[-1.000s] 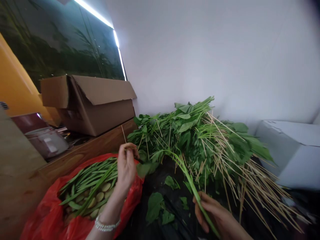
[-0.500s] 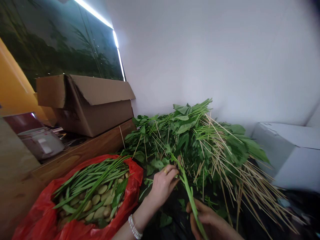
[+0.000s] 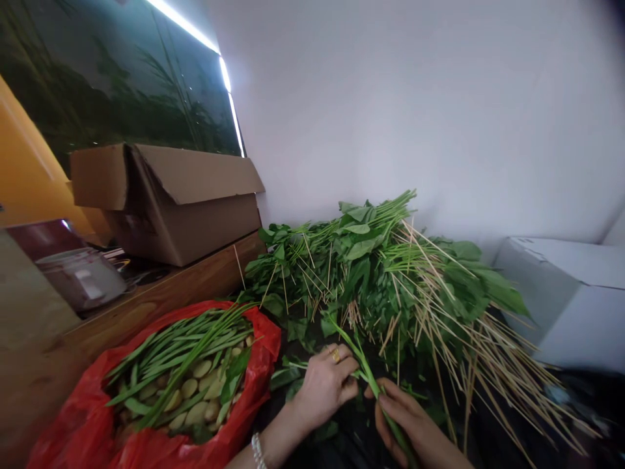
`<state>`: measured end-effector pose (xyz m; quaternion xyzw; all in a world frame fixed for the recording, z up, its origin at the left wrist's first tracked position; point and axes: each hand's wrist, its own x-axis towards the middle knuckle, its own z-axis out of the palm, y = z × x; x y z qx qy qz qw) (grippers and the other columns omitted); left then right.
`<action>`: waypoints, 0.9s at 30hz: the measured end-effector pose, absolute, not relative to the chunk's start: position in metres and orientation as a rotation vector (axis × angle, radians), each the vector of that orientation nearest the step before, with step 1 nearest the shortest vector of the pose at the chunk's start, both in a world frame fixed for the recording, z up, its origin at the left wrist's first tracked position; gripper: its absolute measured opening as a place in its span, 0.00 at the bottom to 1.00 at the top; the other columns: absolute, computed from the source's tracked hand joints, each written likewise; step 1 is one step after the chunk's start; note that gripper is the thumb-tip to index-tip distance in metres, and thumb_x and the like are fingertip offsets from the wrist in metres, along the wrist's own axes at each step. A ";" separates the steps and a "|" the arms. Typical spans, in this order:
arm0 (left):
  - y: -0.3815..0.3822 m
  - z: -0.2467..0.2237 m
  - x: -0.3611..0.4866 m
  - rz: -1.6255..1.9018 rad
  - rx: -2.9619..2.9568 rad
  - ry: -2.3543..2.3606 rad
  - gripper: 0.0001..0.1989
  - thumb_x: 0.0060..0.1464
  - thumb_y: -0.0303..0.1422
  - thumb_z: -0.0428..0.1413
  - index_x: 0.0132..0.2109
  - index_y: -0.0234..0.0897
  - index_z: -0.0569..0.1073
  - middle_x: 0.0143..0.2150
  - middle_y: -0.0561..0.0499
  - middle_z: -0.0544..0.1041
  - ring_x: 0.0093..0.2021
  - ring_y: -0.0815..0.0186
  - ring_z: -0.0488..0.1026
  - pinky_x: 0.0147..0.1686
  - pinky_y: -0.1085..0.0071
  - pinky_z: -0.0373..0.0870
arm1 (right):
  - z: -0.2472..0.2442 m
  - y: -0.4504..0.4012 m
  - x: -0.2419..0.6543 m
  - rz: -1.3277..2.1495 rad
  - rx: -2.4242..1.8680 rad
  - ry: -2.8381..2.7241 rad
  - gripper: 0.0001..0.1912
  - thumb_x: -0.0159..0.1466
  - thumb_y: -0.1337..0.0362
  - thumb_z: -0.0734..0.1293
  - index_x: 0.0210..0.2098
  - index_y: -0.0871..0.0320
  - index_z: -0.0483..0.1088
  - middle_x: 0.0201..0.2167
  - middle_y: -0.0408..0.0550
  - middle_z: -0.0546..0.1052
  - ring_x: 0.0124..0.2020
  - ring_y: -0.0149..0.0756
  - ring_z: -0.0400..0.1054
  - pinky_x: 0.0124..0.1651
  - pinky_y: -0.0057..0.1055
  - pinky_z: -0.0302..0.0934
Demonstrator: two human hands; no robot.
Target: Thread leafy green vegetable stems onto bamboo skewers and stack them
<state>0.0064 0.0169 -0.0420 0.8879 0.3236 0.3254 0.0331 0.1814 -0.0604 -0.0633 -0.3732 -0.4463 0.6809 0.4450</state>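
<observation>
A long green stalk (image 3: 360, 357) slants between my hands, its thin tip pointing up and left. My right hand (image 3: 413, 420) is closed round its thicker lower part. Higher up, my left hand (image 3: 328, 383), with a ring and a white beaded bracelet, pinches a small side shoot (image 3: 360, 374) against the stalk; its fingertips partly hide it. Loose leaves (image 3: 288, 374) lie just left of that hand. Behind both hands rises a heap of leafy greens (image 3: 361, 247) with many thin pale sticks (image 3: 469, 339) spread to the right.
On the left stands a red plastic bag (image 3: 266, 345) with long green beans (image 3: 180, 345) and potato-like rounded pieces (image 3: 195, 413). An open cardboard box (image 3: 205, 228) and a clear tub (image 3: 88, 283) sit on a wooden ledge (image 3: 195, 293). A white box (image 3: 581, 312) stands at right by the wall.
My left hand has moved down the stalk, closer to my right hand. The stalk's tip has dropped a little, and the leaves around it have shifted.
</observation>
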 end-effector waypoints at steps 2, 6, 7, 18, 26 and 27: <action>0.027 -0.036 0.002 1.233 2.427 1.153 0.08 0.52 0.22 0.48 0.29 0.37 0.68 0.29 0.52 0.69 0.32 0.65 0.68 0.33 0.71 0.65 | -0.064 -0.061 0.184 1.721 -0.874 -1.072 0.17 0.64 0.50 0.63 0.38 0.58 0.61 0.15 0.34 0.67 0.09 0.18 0.48 0.13 0.17 0.40; 0.047 -0.012 -0.023 1.555 2.064 1.326 0.11 0.59 0.27 0.44 0.30 0.38 0.68 0.32 0.50 0.71 0.37 0.63 0.69 0.40 0.66 0.65 | -0.067 -0.057 0.192 1.787 -0.719 -0.907 0.13 0.64 0.54 0.63 0.38 0.59 0.65 0.16 0.35 0.68 0.09 0.18 0.50 0.13 0.18 0.42; 0.049 -0.007 -0.030 1.592 2.052 1.332 0.12 0.60 0.29 0.44 0.32 0.38 0.69 0.36 0.49 0.72 0.41 0.61 0.69 0.44 0.64 0.64 | -0.068 -0.056 0.194 1.802 -0.677 -0.860 0.13 0.64 0.54 0.64 0.38 0.59 0.66 0.17 0.36 0.69 0.09 0.18 0.50 0.12 0.18 0.43; 0.035 -0.019 -0.019 1.426 2.336 1.141 0.11 0.56 0.34 0.58 0.46 0.41 0.74 0.38 0.49 0.73 0.39 0.64 0.72 0.39 0.69 0.69 | -0.069 -0.056 0.190 1.861 -0.620 -0.729 0.13 0.60 0.54 0.67 0.36 0.58 0.67 0.16 0.36 0.68 0.08 0.20 0.52 0.12 0.18 0.44; 0.036 -0.024 -0.006 1.376 2.477 1.131 0.06 0.58 0.34 0.56 0.41 0.39 0.74 0.38 0.48 0.75 0.39 0.63 0.73 0.39 0.68 0.71 | -0.077 -0.059 0.187 1.916 -0.743 -0.678 0.19 0.57 0.52 0.70 0.41 0.58 0.68 0.17 0.39 0.72 0.09 0.21 0.55 0.14 0.19 0.47; 0.036 -0.026 -0.006 1.352 2.509 1.122 0.07 0.58 0.33 0.55 0.43 0.40 0.74 0.38 0.48 0.75 0.39 0.63 0.73 0.38 0.69 0.71 | -0.078 -0.060 0.187 1.905 -0.758 -0.663 0.19 0.57 0.52 0.69 0.42 0.58 0.67 0.17 0.39 0.72 0.09 0.21 0.55 0.14 0.19 0.46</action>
